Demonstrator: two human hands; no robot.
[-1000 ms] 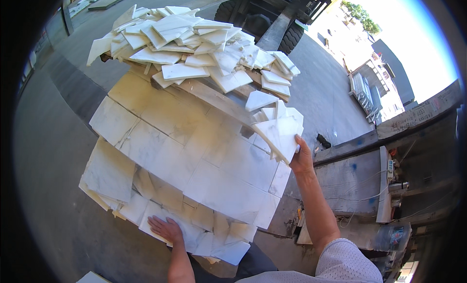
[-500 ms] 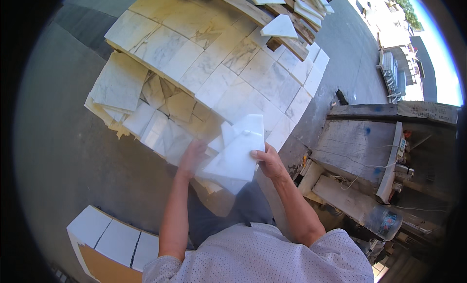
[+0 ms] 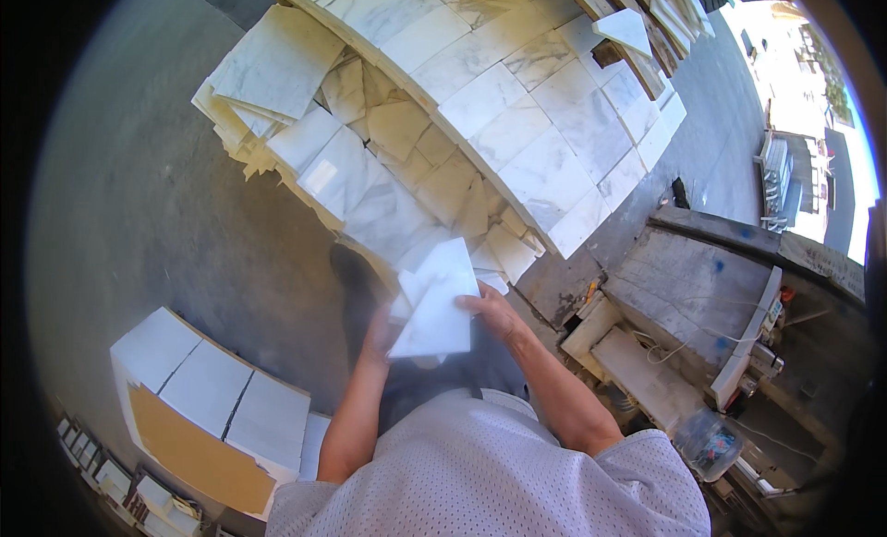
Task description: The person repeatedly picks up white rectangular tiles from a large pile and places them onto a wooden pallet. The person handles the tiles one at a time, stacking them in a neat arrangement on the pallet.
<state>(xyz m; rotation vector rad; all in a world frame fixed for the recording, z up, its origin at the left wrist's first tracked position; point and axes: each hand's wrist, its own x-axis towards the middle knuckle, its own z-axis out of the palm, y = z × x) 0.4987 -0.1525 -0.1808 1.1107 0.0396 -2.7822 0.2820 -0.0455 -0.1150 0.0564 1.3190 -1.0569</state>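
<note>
Close in front of my waist, I hold a few overlapping white marble tile pieces [image 3: 445, 308] with angular, broken outlines. My right hand [image 3: 493, 313] grips their right edge, its thumb lying on the top face. At the left side, my left hand [image 3: 377, 336] is closed on the pieces; its fingers are blurred and partly hidden by them. Just beyond my hands lies a low heap of broken marble pieces [image 3: 399, 131], with flat offcuts in grey-veined white. Behind it, a raised layer of marble tiles [image 3: 527, 121] is laid edge to edge.
Wooden planks [image 3: 637, 48] carrying more offcuts rest on the tiles at the far right. White-topped stacks [image 3: 222, 389] stand at my left. A grey worktable [image 3: 693, 278] with cables stands at my right, near a clear plastic water jug [image 3: 707, 445]. Concrete floor [image 3: 139, 195] runs along the left.
My view has swung left, so the tile stack sits farther right and the white-topped stacks show more. The pieces are drawn nearer my body, still between both hands.
</note>
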